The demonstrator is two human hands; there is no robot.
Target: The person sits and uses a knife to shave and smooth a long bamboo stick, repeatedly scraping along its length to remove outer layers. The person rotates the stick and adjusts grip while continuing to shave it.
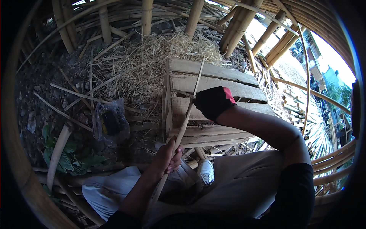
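Note:
A long, thin bamboo strip (187,116) slants upward from my lap, over the near left part of a slatted wooden crate (213,86). My left hand (170,157) is bare and wrapped around the strip's lower part, just in front of the crate. Higher up, my right hand (214,103) wears a black and red glove and is closed in a fist right against the strip, above the crate's slats. The glove hides its fingers, so whatever it grips does not show.
Left of the crate lies a clear plastic bag (110,122) with a dark object inside. Pale shavings (152,65) cover the ground behind it, with loose bamboo strips around. Bamboo posts (146,17) stand at the back. A bundle of bamboo sticks (305,129) lies at right.

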